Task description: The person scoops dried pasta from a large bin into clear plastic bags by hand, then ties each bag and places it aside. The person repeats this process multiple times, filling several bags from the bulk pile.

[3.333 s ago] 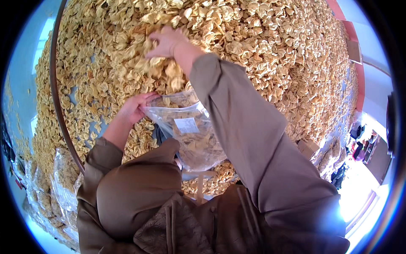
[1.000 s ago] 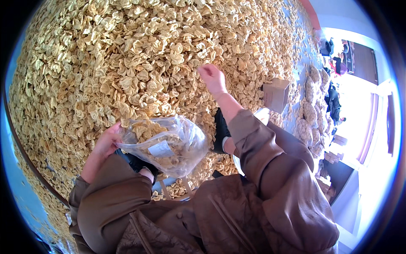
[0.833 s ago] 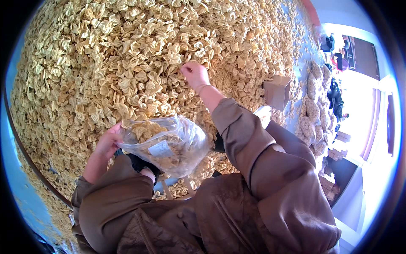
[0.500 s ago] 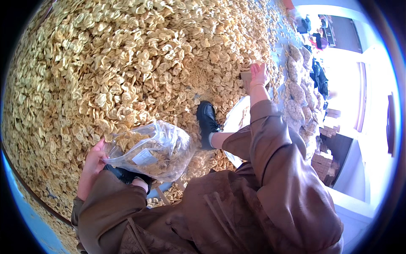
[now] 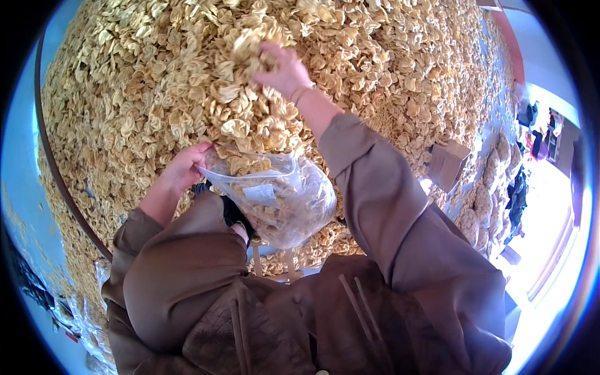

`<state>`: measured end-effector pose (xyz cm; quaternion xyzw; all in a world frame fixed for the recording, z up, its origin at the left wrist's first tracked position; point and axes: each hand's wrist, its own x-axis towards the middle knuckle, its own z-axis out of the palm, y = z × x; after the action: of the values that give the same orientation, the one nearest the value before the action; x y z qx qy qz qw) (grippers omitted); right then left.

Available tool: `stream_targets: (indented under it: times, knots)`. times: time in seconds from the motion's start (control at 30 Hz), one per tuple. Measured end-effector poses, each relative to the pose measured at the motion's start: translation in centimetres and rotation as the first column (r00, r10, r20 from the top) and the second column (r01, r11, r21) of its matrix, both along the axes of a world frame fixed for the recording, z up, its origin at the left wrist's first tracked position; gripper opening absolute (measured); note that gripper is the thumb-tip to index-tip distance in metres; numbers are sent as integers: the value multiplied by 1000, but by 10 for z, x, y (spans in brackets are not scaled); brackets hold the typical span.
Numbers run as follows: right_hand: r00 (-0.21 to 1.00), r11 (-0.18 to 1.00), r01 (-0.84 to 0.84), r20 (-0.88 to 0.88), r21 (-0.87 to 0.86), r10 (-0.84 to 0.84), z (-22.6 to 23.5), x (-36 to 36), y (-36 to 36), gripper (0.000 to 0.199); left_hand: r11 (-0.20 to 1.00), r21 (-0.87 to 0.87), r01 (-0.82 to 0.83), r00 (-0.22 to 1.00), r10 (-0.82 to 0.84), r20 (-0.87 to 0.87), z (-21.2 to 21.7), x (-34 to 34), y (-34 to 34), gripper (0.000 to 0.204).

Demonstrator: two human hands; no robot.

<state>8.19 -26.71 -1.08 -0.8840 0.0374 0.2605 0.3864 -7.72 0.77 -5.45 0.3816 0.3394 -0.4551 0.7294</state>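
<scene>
A huge heap of pale golden, curled crisp pieces (image 5: 156, 81) fills the view ahead of me. My left hand (image 5: 184, 167) grips the rim of a clear plastic bag (image 5: 281, 203), partly filled with the same pieces and bearing a white label. The bag's mouth is held open toward the heap. My right hand (image 5: 284, 70) reaches over the heap above the bag, its fingers closed around a bunch of the pieces. Both forearms wear brown sleeves.
A dark curved rim (image 5: 53, 162) bounds the heap on the left. A brown cardboard box (image 5: 447, 164) sits at the right, with filled clear bags (image 5: 481, 200) stacked beyond it. More packed bags (image 5: 87, 312) lie at the lower left.
My view swung from the right side back to the heap. My right hand moved from near the cardboard box up to the heap above the bag and closed on pieces. The bag stays held.
</scene>
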Motion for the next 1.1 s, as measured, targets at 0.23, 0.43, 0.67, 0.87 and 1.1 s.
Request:
stream_targets:
  times: [0.23, 0.43, 0.67, 0.87, 1.1]
  knots:
    - [962, 798, 88, -259, 596, 88, 16, -86, 53, 58, 1000, 8, 16, 1000, -16, -7, -21, -2, 4, 39]
    - [888, 892, -241, -284, 381, 361, 22, -190, 58, 60, 988, 0, 157, 965, -153, 215, 15, 11, -2, 60]
    - [573, 718, -464, -442, 519, 690, -12, -296, -32, 45, 736, -81, 672, 696, -591, 407, -8, -67, -41, 86]
    - [656, 769, 615, -430, -173, -621, 37, -135, -39, 89, 987, 5, 162, 986, -162, 47, 9, -21, -6, 83]
    - [988, 986, 145, -73, 86, -139, 13, -73, 70, 83, 996, -1, -94, 995, 94, 45, 10, 6, 3, 67]
